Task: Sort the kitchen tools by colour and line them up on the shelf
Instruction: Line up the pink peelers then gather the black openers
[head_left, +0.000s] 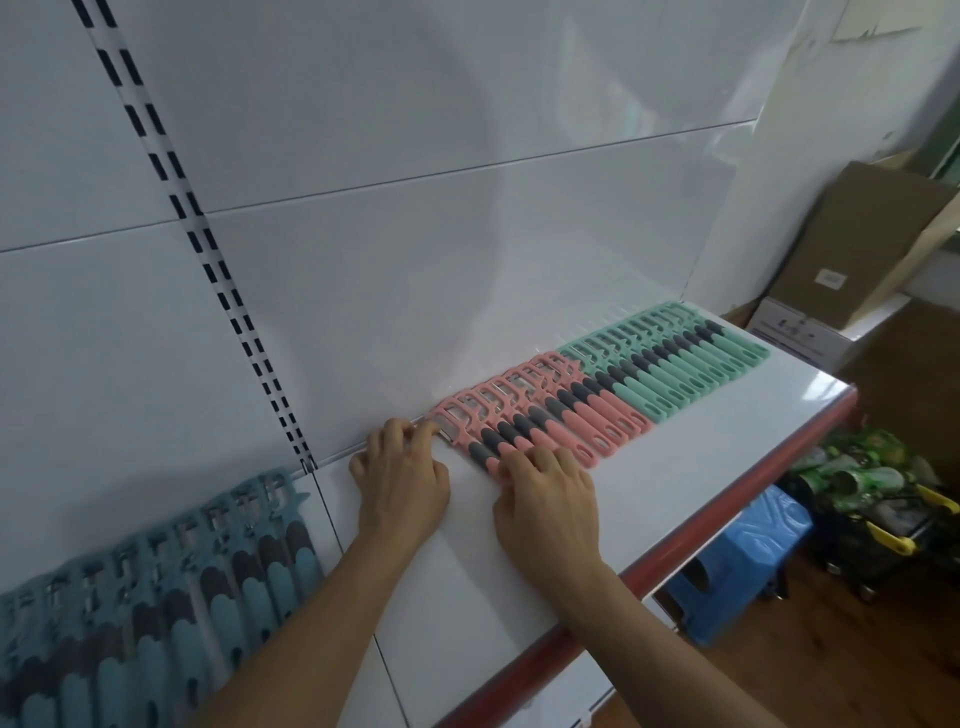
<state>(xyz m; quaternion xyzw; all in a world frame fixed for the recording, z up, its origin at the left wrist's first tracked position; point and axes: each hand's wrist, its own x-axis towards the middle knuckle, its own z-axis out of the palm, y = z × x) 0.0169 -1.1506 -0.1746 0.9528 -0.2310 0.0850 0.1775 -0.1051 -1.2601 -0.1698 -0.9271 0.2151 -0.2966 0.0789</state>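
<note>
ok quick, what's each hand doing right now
Left hand: fingers curled against the head of the end pink peeler; grip cannot be told.
Right hand: open, fingers resting on that peeler's handle.

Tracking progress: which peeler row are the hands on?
The middle, pink row: left hand and right hand touch its end. Blue row and green row lie untouched.
</note>
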